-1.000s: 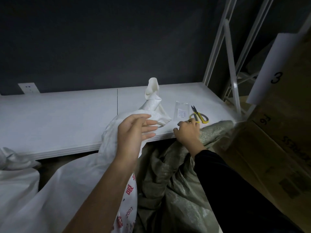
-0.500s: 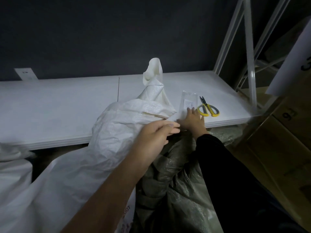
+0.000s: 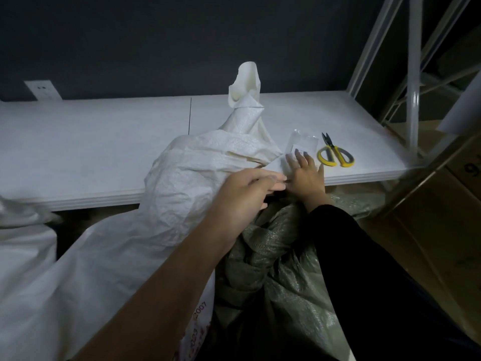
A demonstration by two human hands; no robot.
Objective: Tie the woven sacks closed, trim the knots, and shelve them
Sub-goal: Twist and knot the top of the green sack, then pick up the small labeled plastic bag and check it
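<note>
Right hand (image 3: 307,175) advanced, fingers (image 3: 299,158) on packet (image 3: 305,140)

The shelf board (image 3: 91,142) spans the view from left to right against the wall. The first sack (image 3: 182,191) leans over the board's front edge near the middle, and its twisted neck (image 3: 244,118) stands upright on the board. The second sack (image 3: 281,269) lies below the front edge, right of the first sack. The packet (image 3: 303,140) lies on the board just right of the neck. The scissors (image 3: 334,155) lie just right of the packet, apart from it. The right hand (image 3: 305,175) rests on the front edge with its fingertips on the packet. The left hand (image 3: 250,194) lies on the first sack, just beside the right hand. The rack upright (image 3: 412,74) stands at the board's right end, with the cardboard box (image 3: 442,217) right of it.
</note>
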